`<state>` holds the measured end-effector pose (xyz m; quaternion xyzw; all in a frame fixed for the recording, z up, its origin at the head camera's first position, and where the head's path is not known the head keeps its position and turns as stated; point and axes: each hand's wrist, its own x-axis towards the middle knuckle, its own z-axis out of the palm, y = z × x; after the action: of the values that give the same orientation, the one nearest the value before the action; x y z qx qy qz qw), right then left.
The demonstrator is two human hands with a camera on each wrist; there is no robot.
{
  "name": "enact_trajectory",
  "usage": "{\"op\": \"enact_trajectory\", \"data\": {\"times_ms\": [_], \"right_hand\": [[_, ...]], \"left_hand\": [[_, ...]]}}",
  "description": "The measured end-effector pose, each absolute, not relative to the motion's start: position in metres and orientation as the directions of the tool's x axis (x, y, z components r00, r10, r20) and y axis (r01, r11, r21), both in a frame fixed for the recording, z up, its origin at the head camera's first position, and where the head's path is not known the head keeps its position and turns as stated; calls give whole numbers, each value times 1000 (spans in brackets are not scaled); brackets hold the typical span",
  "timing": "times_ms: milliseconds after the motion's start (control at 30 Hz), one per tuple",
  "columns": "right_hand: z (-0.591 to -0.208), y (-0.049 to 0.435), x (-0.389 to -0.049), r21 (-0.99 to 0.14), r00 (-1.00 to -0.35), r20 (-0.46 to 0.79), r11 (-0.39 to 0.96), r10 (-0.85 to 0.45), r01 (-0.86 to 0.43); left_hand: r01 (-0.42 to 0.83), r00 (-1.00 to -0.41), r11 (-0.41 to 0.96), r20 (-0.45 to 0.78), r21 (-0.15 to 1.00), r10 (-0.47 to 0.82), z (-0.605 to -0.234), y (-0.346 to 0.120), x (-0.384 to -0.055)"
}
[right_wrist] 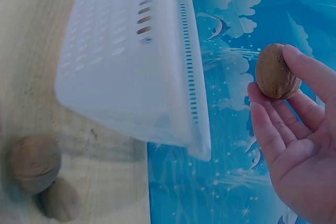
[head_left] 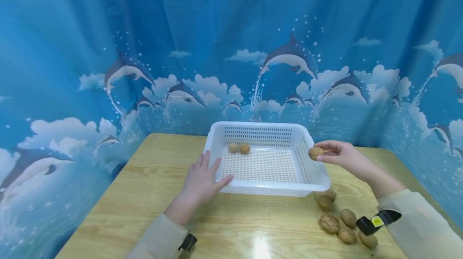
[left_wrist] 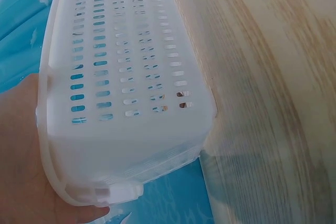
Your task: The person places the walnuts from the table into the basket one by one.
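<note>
Wood-grain table with a white perforated basket and loose walnuts near its right corner.

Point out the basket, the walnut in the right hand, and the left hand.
Basket [head_left: 271, 187]: head view, on its near rim.
Held walnut [right_wrist: 272, 73]: right wrist view, on the middle of its shell.
Left hand [head_left: 203, 180]: head view, on its back.
</note>
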<state>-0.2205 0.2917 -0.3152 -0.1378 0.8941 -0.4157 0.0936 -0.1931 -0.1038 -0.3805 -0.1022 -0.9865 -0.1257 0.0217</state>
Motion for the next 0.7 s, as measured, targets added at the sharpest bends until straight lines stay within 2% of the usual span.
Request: {"op": "enact_trajectory", "data": {"times_ms": [700], "right_hand": [[-305,236,-281,-779,-934,-98,611,-343,-143]], "left_hand": [[211,-977,940,72,269,199,-378,-103,-189]]}}
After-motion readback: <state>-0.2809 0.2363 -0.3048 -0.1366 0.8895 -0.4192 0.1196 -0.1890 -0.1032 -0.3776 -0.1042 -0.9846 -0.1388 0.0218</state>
